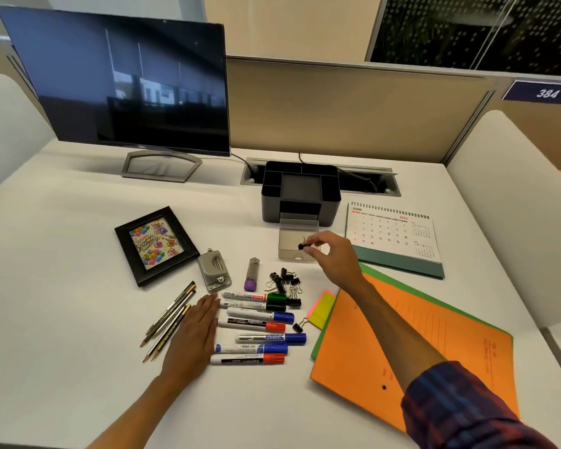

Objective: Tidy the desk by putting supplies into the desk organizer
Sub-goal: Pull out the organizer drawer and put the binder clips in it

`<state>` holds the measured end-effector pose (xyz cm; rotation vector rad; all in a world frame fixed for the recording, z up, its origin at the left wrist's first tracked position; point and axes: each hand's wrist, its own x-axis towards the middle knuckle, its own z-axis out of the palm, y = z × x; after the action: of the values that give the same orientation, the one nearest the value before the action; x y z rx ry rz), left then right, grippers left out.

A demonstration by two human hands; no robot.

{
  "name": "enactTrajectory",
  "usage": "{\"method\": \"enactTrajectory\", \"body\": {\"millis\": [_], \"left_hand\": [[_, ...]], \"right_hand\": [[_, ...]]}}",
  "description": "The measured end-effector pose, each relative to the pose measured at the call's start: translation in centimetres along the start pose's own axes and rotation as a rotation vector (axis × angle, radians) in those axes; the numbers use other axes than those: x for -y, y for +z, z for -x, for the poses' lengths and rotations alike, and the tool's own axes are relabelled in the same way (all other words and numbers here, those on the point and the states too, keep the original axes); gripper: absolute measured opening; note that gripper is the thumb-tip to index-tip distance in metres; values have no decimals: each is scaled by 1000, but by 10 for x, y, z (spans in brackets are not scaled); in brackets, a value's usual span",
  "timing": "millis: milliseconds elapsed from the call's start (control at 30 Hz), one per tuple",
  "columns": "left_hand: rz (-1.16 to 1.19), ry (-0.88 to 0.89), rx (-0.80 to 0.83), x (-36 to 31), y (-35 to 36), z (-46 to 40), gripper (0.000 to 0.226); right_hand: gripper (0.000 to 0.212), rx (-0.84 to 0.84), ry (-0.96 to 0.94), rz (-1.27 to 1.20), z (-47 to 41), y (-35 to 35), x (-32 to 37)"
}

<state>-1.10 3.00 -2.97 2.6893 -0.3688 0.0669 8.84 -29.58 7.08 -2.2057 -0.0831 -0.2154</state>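
A black desk organizer [300, 189] stands at the back centre, its clear drawer [289, 244] pulled out toward me. My right hand [332, 254] pinches a small black binder clip [302, 246] just above that drawer. More binder clips [287, 283] lie in a heap below, and one [299, 325] sits alone by the sticky notes [321, 307]. Several markers [256, 325] lie in a column. My left hand [193, 338] rests flat on the desk between the markers and several pencils [170, 319].
A hole punch [212, 270], a purple-capped glue stick [251, 275] and a framed birthday picture [156, 246] lie left of centre. A desk calendar [394, 238] stands right, orange and green folders [415, 345] below it. A monitor [120, 82] stands at the back left.
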Motion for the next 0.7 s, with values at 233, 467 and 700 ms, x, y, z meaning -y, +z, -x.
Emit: {"method": "enactTrajectory", "body": {"millis": [233,467,700], "left_hand": [[-45,21,-2,-1,-2,1,59],[-130,22,34,4,3,5,59],[-133,19,35,2,1,5,59]], "right_hand": [[18,-103,86,166,-16,23,-4],[19,41,-67,338,11,32,-5],[22,321,-74,441,45,31,-4]]}}
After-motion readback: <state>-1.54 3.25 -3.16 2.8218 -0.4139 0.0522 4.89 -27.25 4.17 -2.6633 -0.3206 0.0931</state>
